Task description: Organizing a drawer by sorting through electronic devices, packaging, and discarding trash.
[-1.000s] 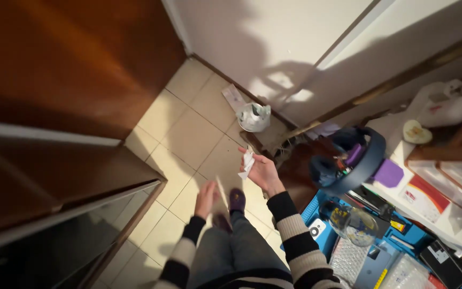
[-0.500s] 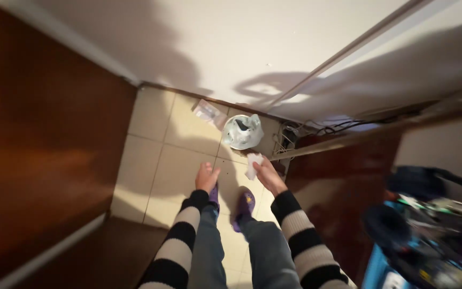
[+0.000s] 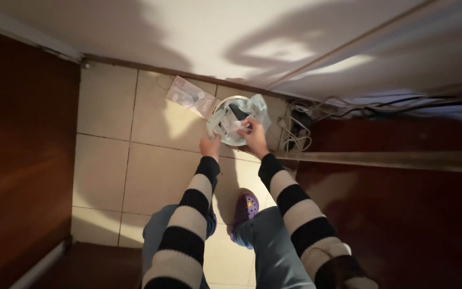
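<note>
Seen from above: left hand [image 3: 209,144] gripping the near left edge of a pale plastic bag liner [image 3: 258,107] in a small white waste bin [image 3: 230,140]; right hand [image 3: 253,134] closed on a scrap of crumpled white paper [image 3: 240,127], held over the bin's open mouth. Black-and-cream striped sleeves [image 3: 188,208] reaching down to both hands. Bin standing on beige floor tiles [image 3: 156,171], close to a white wall [image 3: 199,37]. Flat packet [image 3: 189,97] lying just left of the bin; tangled cables [image 3: 295,134] just right. Purple clog [image 3: 244,208] on the tiles below.
</note>
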